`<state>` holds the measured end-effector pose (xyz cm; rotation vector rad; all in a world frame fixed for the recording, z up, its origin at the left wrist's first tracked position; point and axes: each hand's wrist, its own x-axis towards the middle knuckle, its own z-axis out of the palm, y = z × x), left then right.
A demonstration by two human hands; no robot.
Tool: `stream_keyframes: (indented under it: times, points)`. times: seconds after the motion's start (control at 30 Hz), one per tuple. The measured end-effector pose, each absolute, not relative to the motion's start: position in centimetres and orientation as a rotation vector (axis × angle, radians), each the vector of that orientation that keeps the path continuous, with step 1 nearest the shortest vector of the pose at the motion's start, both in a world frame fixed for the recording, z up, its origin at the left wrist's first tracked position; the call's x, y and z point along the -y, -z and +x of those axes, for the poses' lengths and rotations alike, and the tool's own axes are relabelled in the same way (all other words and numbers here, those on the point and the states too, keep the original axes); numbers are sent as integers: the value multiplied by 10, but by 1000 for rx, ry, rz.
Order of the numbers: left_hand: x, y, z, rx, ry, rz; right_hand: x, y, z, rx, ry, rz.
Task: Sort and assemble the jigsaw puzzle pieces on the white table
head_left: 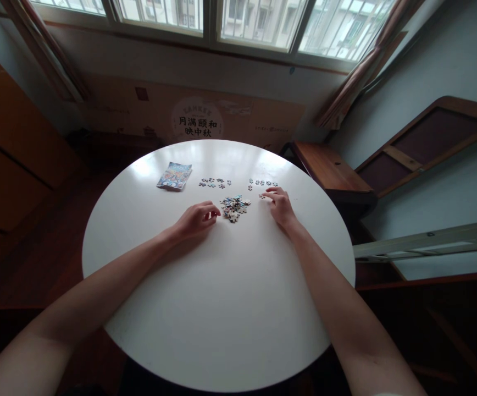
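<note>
A small heap of jigsaw puzzle pieces [234, 207] lies loose near the table's middle. Beside its left edge rests my left hand [200, 215], fingers loosely bent and a gap showing between thumb and fingers; no piece is visible in it. My right hand [280, 204] is to the right of the heap, with its fingertips closed at the edge of a single puzzle piece [262, 196] low over the tabletop. Beyond the hands, several spread-out pieces form a left group [211, 182] and a right group [263, 182].
The pieces lie on a round white table [222, 308]. A colourful printed packet [175, 176] is at its far left. Past the table's right edge stands a wooden bench [333, 168]. A printed banner [197, 118] hangs below the windows.
</note>
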<state>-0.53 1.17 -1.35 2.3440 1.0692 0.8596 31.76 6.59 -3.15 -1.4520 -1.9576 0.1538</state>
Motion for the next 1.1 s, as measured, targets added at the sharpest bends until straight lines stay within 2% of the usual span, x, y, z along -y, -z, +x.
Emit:
stream_keyframes:
  times: [0.5, 0.83, 1.1]
  points:
    - [-11, 13, -6, -1056, -863, 2345, -81, 21, 294, 2144, -102, -1650]
    - [-11, 13, -5, -1067, -854, 2337, -83, 37, 295, 2006, -57, -1536]
    - [-13, 17, -7, -1045, -863, 2341, -61, 15, 274, 1906, -124, -1309]
